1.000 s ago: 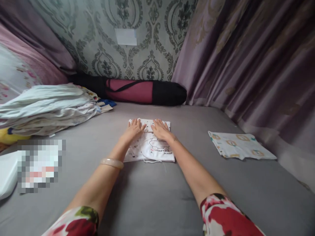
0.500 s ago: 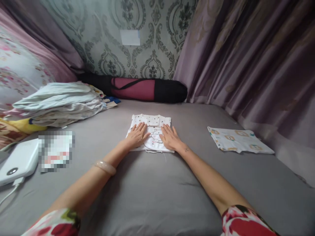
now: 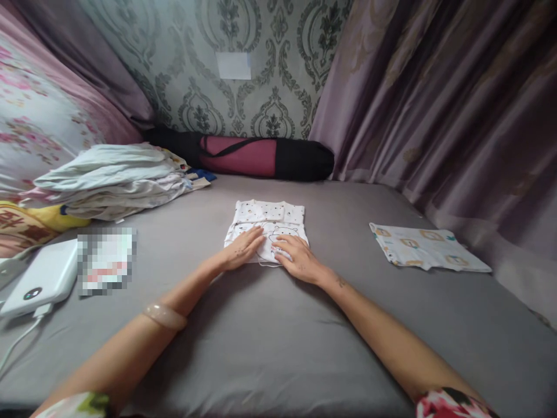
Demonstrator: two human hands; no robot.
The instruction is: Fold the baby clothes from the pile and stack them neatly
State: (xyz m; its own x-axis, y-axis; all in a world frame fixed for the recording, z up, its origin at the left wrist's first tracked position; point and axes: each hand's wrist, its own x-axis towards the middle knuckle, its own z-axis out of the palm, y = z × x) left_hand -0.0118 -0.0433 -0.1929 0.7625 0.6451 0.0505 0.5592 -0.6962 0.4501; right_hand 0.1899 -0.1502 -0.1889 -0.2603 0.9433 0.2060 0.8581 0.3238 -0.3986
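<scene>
A small white garment (image 3: 261, 212) with a dotted upper part and a line-drawn bear lies folded flat on the grey bed sheet. My left hand (image 3: 243, 248) rests on its lower left part, fingers stretched toward the far side. On the lower right part lies my right hand (image 3: 298, 256), fingers spread and slightly bent over the bear print. Neither hand grips the cloth. Part of the print and the near hem are hidden under the hands, and a thin string shows at the near edge.
At the right lies a folded white cloth with animal prints (image 3: 429, 247). A heap of clothes (image 3: 117, 174), a white power bank with a cable (image 3: 43, 276) and a blurred-out packet (image 3: 107, 261) are at the left. A long black and maroon bag (image 3: 243, 157) lies against the wall.
Both hands have slid toward me over the garment, from its middle to its near part. More of the bear print shows now. The view has shifted slightly.
</scene>
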